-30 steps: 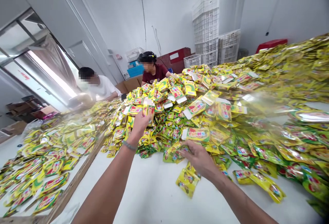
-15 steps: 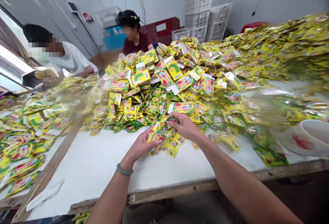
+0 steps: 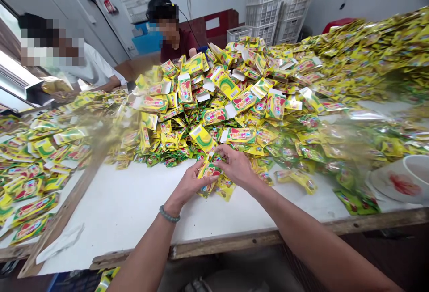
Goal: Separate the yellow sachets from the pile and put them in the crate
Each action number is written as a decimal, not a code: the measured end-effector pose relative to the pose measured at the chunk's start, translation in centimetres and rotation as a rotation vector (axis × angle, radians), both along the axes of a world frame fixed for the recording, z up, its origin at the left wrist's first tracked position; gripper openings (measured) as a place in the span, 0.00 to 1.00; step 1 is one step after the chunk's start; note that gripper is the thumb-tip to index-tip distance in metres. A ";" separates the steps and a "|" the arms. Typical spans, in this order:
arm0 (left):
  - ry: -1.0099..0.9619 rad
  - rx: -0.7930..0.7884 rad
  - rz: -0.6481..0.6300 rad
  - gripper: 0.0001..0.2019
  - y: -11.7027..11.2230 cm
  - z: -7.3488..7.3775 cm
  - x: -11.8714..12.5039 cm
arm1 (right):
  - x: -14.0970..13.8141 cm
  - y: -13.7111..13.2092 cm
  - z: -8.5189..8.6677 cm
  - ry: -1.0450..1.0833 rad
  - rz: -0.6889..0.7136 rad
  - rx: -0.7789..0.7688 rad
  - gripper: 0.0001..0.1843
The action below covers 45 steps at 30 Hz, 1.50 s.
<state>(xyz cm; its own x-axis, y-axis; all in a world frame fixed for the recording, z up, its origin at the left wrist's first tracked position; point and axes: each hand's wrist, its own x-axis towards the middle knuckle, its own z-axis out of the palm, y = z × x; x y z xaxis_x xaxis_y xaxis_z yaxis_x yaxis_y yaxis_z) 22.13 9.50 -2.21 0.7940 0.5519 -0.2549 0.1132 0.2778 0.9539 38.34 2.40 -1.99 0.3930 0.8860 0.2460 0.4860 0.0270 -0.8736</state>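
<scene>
A big heap of yellow and green snack packets point(image 3: 234, 104) covers the far side of a white table point(image 3: 134, 207). My left hand point(image 3: 191, 184) is closed around a small bunch of these packets point(image 3: 209, 175) at the heap's near edge. My right hand point(image 3: 236, 164) meets it from the right, fingers pinched on the same bunch. A bead bracelet point(image 3: 169, 215) sits on my left wrist.
Two other people sit across the table, one in a white shirt point(image 3: 94, 70) at left, one in a dark red shirt point(image 3: 177, 44) at the back. White crates point(image 3: 268, 6) stack against the wall. A white bowl point(image 3: 405, 178) stands at right. More packets fill the left table point(image 3: 36, 158).
My left hand came down from the top of the heap to its near edge. Both hands have come together on one bunch of packets. The view tilted down toward the table edge.
</scene>
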 end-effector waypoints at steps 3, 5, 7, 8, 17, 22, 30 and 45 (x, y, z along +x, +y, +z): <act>-0.006 -0.023 0.058 0.23 -0.1 -0.1 0.3 | -0.2 0.0 -0.2 0.022 -0.070 0.082 0.12; -0.006 -0.044 0.070 0.22 0.0 -0.1 0.4 | -0.4 0.0 -0.2 -0.024 -0.067 0.104 0.09; -0.008 -0.060 0.074 0.21 0.0 -0.2 0.3 | -0.7 -0.1 0.1 -0.103 0.002 0.080 0.09; -0.009 -0.063 0.077 0.20 0.0 -0.2 0.2 | -0.8 -0.2 0.3 -0.131 0.046 0.052 0.11; 0.005 0.122 0.048 0.17 -0.7 -0.6 -0.1 | -1.3 -1.0 1.1 -0.148 0.270 -0.117 0.21; -0.069 0.082 0.103 0.20 -0.7 -0.5 0.7 | -1.6 -0.5 1.0 0.018 0.151 -0.048 0.23; 0.035 0.326 0.209 0.19 -1.1 -1.0 0.4 | -1.7 -0.4 -0.1 -0.026 0.148 -0.069 0.24; -0.241 0.174 0.448 0.25 -0.3 0.3 -0.5 | -2.5 0.5 0.2 0.229 0.064 0.183 0.15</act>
<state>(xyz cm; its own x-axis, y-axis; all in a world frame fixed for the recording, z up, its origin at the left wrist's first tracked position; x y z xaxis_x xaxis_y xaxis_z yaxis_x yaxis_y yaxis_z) 21.66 9.21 -1.95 0.4960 0.8677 0.0314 -0.2081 0.0837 0.9745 35.85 2.93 -1.77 0.4018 0.8596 0.3157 0.2693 0.2186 -0.9379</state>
